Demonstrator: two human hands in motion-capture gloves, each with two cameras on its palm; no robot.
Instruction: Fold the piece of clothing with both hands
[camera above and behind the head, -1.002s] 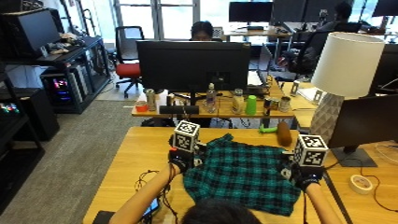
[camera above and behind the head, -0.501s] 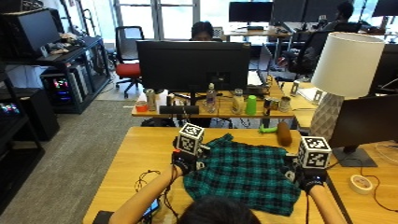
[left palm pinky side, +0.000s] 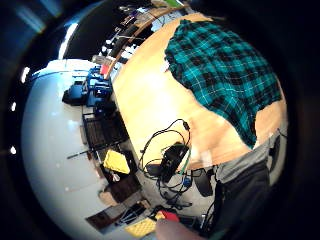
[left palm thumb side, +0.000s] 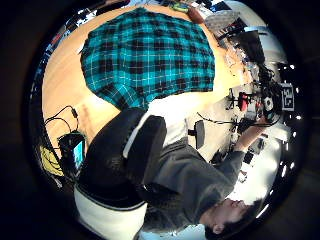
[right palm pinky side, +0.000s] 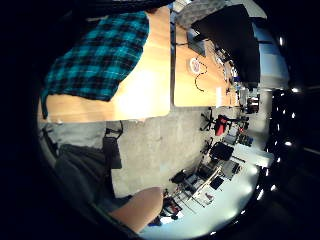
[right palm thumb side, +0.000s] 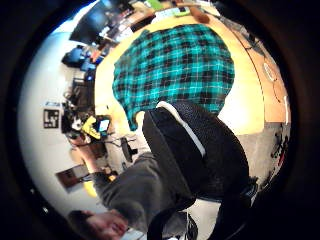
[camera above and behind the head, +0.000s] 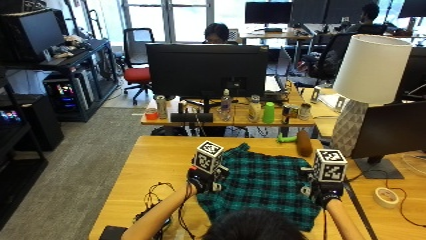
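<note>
We saw a teal and black plaid shirt of woven cloth (camera above and behind the head: 263, 187) lying spread out, somewhat rumpled, on the light wooden table (camera above and behind the head: 143, 170) in front of the seated person, whose dark-haired head showed at the lower edge of the outside view. The left hand (camera above and behind the head: 202, 179), in a black glove, was at the shirt's left edge, and the right hand (camera above and behind the head: 324, 192), also gloved, was at its right edge; from above we could not tell whether either hand's fingers were curled round the cloth or merely near it, and no palm view showed any fingers. The left palm's views showed the plaid cloth (left palm thumb side: 150, 52) flat on the table with bare wood beside it (left palm pinky side: 150, 100); the right palm's views showed the same cloth (right palm thumb side: 175, 65) reaching the table's near edge (right palm pinky side: 95, 65). On the table to the left of the shirt lay a tangle of black cables (camera above and behind the head: 158, 202). Beyond the shirt stood a brown cylindrical object (camera above and behind the head: 303, 143) beside a small green item (camera above and behind the head: 286, 139), and a white roll of tape (camera above and behind the head: 385, 196) lay well to the right, near the foot of a dark monitor (camera above and behind the head: 389, 132).
</note>
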